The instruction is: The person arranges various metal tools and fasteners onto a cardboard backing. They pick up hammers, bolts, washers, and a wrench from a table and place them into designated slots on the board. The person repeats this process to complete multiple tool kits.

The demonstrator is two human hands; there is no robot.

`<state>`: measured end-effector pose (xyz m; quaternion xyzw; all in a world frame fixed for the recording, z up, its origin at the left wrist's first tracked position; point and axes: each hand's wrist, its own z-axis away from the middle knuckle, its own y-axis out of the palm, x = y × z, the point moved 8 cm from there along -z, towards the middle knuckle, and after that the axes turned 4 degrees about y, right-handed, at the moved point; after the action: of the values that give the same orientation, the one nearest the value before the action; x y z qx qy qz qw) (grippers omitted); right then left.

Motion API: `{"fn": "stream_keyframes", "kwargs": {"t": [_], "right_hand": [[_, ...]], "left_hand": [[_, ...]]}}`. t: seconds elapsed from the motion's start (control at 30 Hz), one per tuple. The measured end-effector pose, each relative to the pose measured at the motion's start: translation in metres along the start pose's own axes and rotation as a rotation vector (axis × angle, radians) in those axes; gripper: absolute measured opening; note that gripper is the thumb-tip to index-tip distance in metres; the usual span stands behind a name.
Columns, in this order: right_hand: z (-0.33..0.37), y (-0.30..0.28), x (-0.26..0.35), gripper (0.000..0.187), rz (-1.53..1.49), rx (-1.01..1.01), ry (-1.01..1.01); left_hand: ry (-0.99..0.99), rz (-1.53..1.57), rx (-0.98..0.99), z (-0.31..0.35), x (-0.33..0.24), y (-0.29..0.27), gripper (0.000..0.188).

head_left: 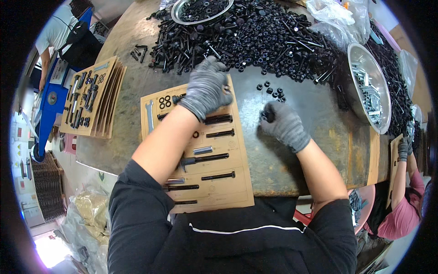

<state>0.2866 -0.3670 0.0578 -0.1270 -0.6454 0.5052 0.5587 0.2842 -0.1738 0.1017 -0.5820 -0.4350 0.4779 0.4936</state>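
A tan cardboard sheet (pixel 219 192) lies in front of me at the table's edge, holding a grey open-end wrench (pixel 149 116), black rings (pixel 165 101), long black bolts (pixel 218 176) and silver sleeves (pixel 202 150). Over its upper end is my left hand (pixel 206 89) in a grey glove, slightly blurred. Its fingers are bent toward the thumb around something small that I cannot make out. To the right of the sheet, my gloved right hand (pixel 285 125) is closed on dark nuts (pixel 269 114), just above the tabletop. Several loose black nuts (pixel 273 90) lie beyond it.
A wide heap of black bolts and nuts (pixel 255 41) covers the far table, with a metal bowl (pixel 175 16) on it. Another bowl (pixel 388 123) holds silver sleeves at right. Filled cardboard sheets (pixel 109 123) stand at left. Co-workers (pixel 404 214) are on both sides.
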Motion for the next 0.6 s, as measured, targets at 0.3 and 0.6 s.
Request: {"fn": "stream_keyframes", "kwargs": {"t": [0.3, 0.6], "right_hand": [[-0.112, 0.061, 0.068, 0.039, 0.232, 0.204, -0.037], [-0.044, -0.021, 0.019, 0.034, -0.038, -0.213, -0.087]], "left_hand": [[-0.114, 0.0, -0.029, 0.013, 0.051, 0.027, 0.039], [0.065, 0.214, -0.238, 0.01, 0.009, 0.001, 0.063]]}}
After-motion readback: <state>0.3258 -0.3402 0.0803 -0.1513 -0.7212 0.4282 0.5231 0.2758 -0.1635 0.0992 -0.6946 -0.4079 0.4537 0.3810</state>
